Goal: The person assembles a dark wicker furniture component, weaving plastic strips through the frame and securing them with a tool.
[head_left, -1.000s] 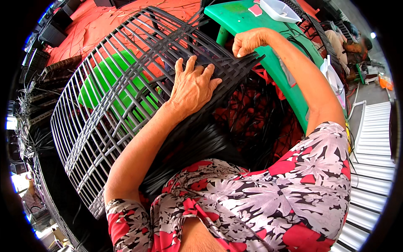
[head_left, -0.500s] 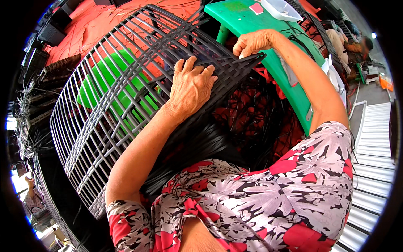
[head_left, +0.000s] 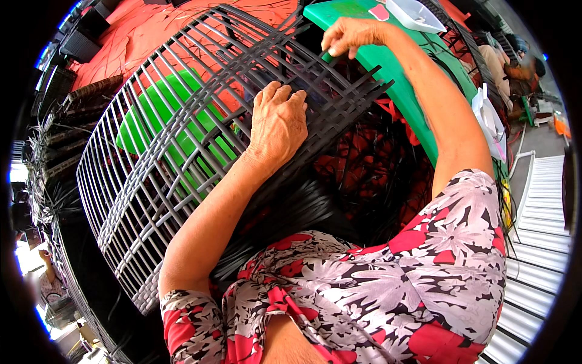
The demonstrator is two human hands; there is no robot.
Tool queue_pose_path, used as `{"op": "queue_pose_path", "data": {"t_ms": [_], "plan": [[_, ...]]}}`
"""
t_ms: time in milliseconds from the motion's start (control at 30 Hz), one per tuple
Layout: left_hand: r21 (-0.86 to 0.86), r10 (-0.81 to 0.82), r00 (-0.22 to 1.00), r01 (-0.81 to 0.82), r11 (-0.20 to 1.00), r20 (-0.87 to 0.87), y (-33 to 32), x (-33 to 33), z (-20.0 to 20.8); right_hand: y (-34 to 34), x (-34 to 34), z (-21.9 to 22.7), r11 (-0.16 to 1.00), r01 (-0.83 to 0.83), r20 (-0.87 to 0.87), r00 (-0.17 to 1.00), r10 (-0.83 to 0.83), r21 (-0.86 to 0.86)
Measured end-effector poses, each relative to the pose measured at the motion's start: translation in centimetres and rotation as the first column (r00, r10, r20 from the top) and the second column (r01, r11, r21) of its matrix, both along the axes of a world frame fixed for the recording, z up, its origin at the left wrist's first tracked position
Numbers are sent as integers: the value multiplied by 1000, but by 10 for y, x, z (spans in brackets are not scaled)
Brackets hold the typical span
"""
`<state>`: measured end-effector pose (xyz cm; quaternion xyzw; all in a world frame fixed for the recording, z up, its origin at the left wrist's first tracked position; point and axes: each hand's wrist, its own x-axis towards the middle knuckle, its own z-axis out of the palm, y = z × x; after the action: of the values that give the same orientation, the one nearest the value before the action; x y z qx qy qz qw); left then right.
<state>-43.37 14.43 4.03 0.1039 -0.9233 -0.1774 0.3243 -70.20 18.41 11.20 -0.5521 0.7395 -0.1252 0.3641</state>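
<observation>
A curved panel of dark grey wicker strips [head_left: 151, 164], openwork at the left and tightly woven at its right corner, spans the view in front of me. My left hand [head_left: 279, 118] lies on the panel's inner weave, fingers bent over the strips and gripping them. Just above the woven corner, near the green table, my right hand [head_left: 351, 37] is raised off the panel. Its fingers are curled together; whatever they pinch is too small or hidden to make out. Loose strip ends [head_left: 379, 82] stick out of the corner below it.
A green table [head_left: 397, 73] at the right bears a white plastic tray [head_left: 415, 15]. Behind the panel's bars stands a bright green stool [head_left: 163, 115] on red floor covering [head_left: 127, 36]. A bundle of black strips [head_left: 279, 206] lies near my lap. Another person [head_left: 515, 70] sits at the far right.
My right hand has left the panel's right corner and moved up and slightly left. Strip ends at that corner now show. My left hand stays on the weave, its fingers closer together.
</observation>
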Motion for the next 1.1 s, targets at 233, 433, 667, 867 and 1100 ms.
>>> {"op": "queue_pose_path", "data": {"t_ms": [233, 433, 667, 867, 1100], "plan": [[67, -31, 999, 32, 997, -23, -11, -1, -21, 10, -12, -35, 931, -307, -479, 798, 366, 198], [-93, 10, 1000, -8, 996, 17, -2, 18, -2, 44, -111, -49, 917, -332, -908, 413, -69, -221], [125, 219, 976, -219, 968, 18, 2, 214, 55, 49, -53, -9, 821, -422, -813, 576, -85, -385], [553, 965, 233, -791, 261, -121, -34, 413, 33, 48, 126, -14, 784, -202, -484, 864, -139, -586], [705, 751, 475, -709, 19, 458, -66, 492, -12, 37, 196, -60, 783, -211, -482, 867, -126, -585]]}}
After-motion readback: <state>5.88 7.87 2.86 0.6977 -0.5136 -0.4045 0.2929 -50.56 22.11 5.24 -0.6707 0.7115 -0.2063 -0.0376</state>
